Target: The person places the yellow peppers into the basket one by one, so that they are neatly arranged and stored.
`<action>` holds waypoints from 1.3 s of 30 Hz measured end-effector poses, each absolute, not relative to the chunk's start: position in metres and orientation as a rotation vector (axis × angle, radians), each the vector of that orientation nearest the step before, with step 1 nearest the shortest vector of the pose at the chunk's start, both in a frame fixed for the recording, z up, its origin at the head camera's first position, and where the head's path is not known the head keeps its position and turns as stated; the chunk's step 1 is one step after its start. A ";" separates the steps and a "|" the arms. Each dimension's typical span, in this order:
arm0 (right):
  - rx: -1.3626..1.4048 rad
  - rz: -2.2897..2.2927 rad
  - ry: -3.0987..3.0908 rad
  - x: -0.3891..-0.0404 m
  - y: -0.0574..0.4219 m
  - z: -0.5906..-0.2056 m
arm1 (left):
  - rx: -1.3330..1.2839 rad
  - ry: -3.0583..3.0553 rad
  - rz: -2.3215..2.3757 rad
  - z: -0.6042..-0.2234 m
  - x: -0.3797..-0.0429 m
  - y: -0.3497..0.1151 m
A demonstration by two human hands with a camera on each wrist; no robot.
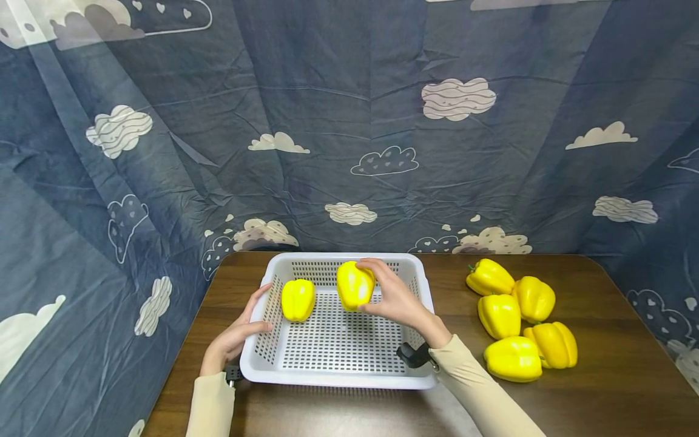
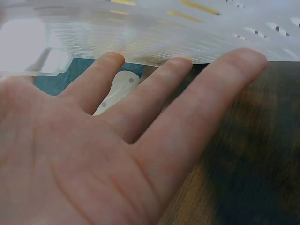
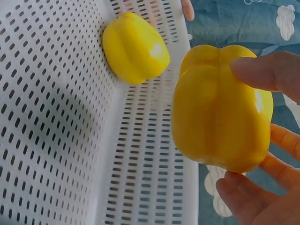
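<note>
My right hand point(image 1: 397, 298) grips a yellow bell pepper point(image 1: 354, 286) between thumb and fingers, above the white perforated basket point(image 1: 338, 380). In the right wrist view the held pepper point(image 3: 220, 112) hangs over the basket's wall area, thumb on one side and fingers on the other. A second yellow bell pepper point(image 1: 298, 300) lies inside the basket toward its left end. At the basket's left side, my left hand point(image 1: 235, 334) touches the rim with its fingers spread. The left wrist view shows straight fingers point(image 2: 187, 117) against the basket's outer wall.
Several more yellow bell peppers point(image 1: 499, 317) lie grouped on the brown wooden table point(image 1: 617, 376), right of the basket. Behind the table's far edge hangs a dark blue cloth point(image 1: 327, 109) with a cloud print. Each wrist wears a dark strap point(image 1: 413, 355).
</note>
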State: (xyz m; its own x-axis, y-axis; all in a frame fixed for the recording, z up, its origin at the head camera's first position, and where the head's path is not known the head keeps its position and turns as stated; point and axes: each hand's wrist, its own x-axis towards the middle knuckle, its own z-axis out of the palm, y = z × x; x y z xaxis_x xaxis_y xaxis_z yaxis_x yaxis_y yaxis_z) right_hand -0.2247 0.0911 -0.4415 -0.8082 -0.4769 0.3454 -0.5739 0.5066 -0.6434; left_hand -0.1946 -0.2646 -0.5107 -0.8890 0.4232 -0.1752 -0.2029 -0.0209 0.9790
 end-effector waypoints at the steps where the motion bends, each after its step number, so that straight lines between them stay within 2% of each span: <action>1: 0.914 1.192 -2.620 -0.226 0.090 -0.443 | 0.232 1.836 1.961 -0.511 -0.195 -0.265; 39: 0.911 1.218 -2.736 -0.247 0.047 -0.483 | 0.246 1.845 1.946 -0.508 -0.193 -0.263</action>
State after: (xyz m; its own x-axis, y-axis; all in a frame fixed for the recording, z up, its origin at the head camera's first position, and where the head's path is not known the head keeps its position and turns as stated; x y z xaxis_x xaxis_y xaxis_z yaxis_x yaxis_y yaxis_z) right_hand -0.2474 0.0469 -0.4825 -0.8304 -0.5046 0.2362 -0.5132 0.5276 -0.6770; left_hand -0.1932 -0.2632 -0.5078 -0.8851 0.4324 -0.1721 -0.1948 -0.0086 0.9808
